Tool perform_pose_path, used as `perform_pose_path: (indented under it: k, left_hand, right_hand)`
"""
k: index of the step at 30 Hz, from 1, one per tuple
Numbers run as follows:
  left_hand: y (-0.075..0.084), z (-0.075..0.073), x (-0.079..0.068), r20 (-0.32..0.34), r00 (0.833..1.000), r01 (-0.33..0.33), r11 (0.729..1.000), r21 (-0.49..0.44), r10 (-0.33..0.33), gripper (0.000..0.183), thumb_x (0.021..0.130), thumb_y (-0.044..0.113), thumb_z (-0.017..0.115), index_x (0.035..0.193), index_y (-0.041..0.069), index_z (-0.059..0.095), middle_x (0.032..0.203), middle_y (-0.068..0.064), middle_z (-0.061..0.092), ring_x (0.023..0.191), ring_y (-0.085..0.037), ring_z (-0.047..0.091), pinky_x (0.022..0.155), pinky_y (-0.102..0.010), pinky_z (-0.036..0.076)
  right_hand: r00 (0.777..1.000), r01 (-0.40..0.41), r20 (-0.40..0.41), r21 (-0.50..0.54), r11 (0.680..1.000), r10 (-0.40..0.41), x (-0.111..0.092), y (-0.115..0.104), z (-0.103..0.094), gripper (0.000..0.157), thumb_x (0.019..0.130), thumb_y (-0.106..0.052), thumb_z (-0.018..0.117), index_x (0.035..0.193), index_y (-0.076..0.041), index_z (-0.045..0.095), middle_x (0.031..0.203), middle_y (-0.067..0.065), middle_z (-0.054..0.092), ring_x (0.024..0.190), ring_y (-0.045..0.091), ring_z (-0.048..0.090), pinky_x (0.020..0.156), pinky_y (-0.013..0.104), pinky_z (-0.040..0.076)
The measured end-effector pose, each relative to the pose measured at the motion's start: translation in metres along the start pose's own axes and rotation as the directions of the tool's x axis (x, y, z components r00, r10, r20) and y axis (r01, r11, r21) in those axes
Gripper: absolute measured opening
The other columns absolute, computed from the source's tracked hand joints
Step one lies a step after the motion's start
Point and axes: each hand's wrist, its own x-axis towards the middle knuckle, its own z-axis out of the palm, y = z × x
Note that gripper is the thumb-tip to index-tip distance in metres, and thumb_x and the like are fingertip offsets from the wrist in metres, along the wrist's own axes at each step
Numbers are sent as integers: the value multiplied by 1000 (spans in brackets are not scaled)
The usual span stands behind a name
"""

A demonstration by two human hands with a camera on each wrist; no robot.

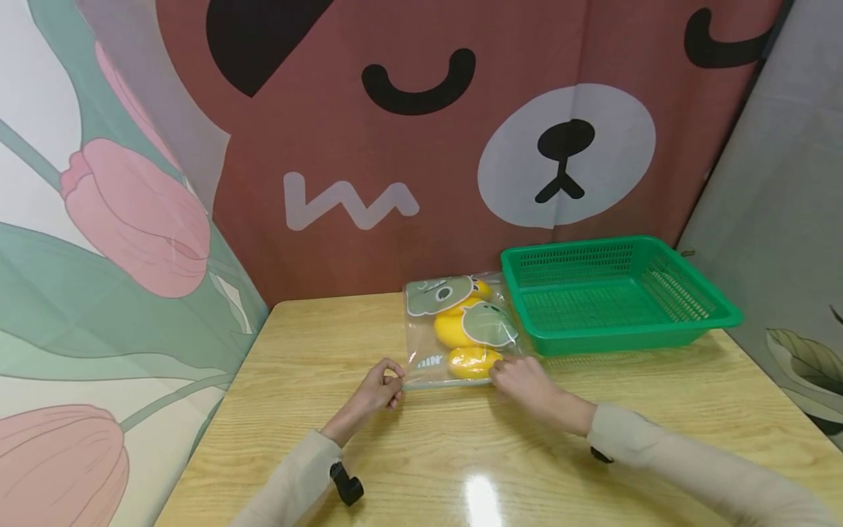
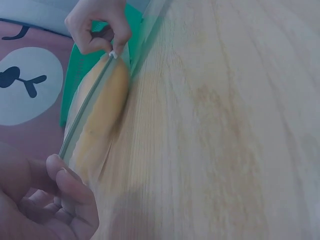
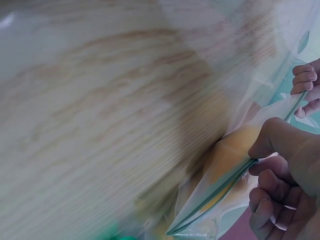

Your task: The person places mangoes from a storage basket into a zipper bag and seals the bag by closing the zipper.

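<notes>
A clear plastic zip bag point(image 1: 421, 344) with green cartoon prints lies on the table, holding several yellow mango-shaped fruits point(image 1: 470, 364). My left hand point(image 1: 378, 389) pinches the near left corner of its seal between thumb and finger. Farther right along the same edge, my right hand point(image 1: 527, 384) grips the seal between thumb and forefinger. In the left wrist view a small white slider point(image 2: 113, 54) shows at the right fingertips. Green seal strips point(image 3: 212, 200) stand slightly apart in the right wrist view, on the stretch away from the left hand.
A green plastic basket point(image 1: 619, 338) stands at the back right of the wooden table point(image 1: 316, 329), close beside the bag. Behind the table hangs a curtain point(image 1: 329, 256) with a bear print. A tulip-print curtain point(image 1: 132, 329) hangs along the left.
</notes>
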Motion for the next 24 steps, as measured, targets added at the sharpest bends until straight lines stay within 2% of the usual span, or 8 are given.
perform_pose_path:
  k: [10,17,24]
  left_hand:
    - [-2,0,1,-10,1000,1,1000,6,-1,10,100,-4,44,110,-5,46,64,-5,49,53,-11,46,50,-22,39]
    - [-2,0,1,-7,1000,9,1000,15,-9,10,100,-4,43,110,-6,46,64,-4,48,53,-10,45,51,-22,39]
    - [-4,-1,4,-21,999,26,999,24,-25,8,100,-5,43,107,-4,48,63,-3,48,53,-10,45,51,-22,39]
  right_hand:
    - [1000,-13,-16,37,999,14,-9,8,3,23,57,-3,78,65,-13,59,65,-3,59,60,15,55,47,25,43]
    - [999,-17,-32,6,1000,17,-15,13,-2,25,56,-6,80,65,-13,57,65,-2,60,59,16,56,48,27,46]
    - [999,-48,2,7,999,48,-20,18,-5,22,58,-2,78,69,-11,62,68,-1,62,61,15,57,46,24,44]
